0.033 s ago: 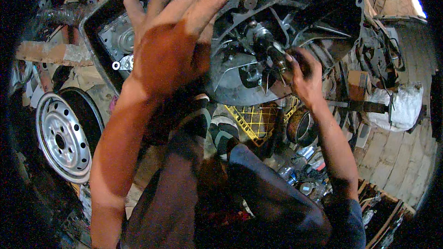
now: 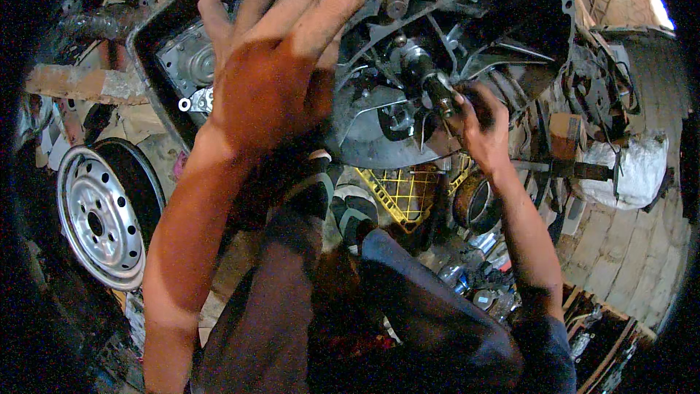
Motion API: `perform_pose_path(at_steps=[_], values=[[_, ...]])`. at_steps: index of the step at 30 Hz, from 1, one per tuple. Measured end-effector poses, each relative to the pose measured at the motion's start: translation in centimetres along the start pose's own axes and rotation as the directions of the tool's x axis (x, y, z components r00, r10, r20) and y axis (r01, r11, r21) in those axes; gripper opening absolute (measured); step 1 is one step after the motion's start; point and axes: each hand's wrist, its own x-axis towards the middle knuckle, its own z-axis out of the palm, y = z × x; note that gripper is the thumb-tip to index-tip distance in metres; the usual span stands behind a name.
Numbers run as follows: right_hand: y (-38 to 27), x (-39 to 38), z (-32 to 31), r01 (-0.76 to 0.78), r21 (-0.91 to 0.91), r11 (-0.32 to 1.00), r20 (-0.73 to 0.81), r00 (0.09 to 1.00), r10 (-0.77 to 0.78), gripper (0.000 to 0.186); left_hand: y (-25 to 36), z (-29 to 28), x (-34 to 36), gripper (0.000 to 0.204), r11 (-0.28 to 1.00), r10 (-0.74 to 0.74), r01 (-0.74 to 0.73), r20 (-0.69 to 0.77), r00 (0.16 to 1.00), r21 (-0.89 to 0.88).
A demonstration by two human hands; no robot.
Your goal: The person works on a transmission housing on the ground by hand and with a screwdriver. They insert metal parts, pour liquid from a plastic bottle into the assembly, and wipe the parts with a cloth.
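A large grey gearbox housing (image 2: 372, 147) with an open bell-shaped side fills the upper middle. From its dark inside a splined shaft (image 2: 436, 91) points toward me. My right hand (image 2: 481, 122) has its thumb and fingers closed at the shaft's free end. At the upper left my left hand (image 2: 273, 58) lies back-up across the housing, its fingers bent over the part beneath; the fingertips are partly out of sight. Left of that hand shows a flat metal plate with a round boss (image 2: 193, 66) inside a dark frame.
A silver wheel rim (image 2: 98, 211) stands at the left. Below the housing lie a yellow plastic crate (image 2: 397, 193) and a rusty ring (image 2: 472, 204). Loose parts (image 2: 485, 284) clutter the floor by my right knee. A white sack (image 2: 631, 164) rests on planks at the right.
The fingers of my right hand have shifted slightly at the shaft's end, with the thumb a little lower. My left hand stays in nearly the same place on the housing.
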Motion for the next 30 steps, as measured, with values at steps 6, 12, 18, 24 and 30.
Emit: perform_pose_path(at_steps=[6,12,18,24,30], values=[[0.3,-2.7,1.0,-0.081,0.141,0.987,-0.122,0.988,0.098,0.013,-0.1,0.5,-0.1,0.035,0.998,0.023,-0.027,-0.083,0.996,-0.054],[-0.8,-5.9,7.7,-0.392,0.373,0.841,-0.139,0.873,0.468,0.043,-0.2,0.5,0.0,0.031,0.997,0.004,-0.011,-0.097,0.995,-0.077],[-2.8,-6.0,6.4,-0.137,0.325,0.936,-0.164,0.966,0.198,0.016,0.4,0.1,-0.2,0.034,1.000,-0.014,0.013,-0.070,0.997,-0.023],[-1.2,-4.0,4.4,-0.108,0.109,0.988,-0.292,0.947,0.135,0.020,0.2,-0.1,0.1,0.028,0.986,0.003,-0.034,-0.186,0.983,-0.160],[-1.0,-4.4,2.3,0.048,-0.174,0.984,-0.164,0.983,-0.077,0.019,-0.1,0.6,-0.2,0.028,0.986,0.032,-0.061,-0.185,0.982,-0.153]])
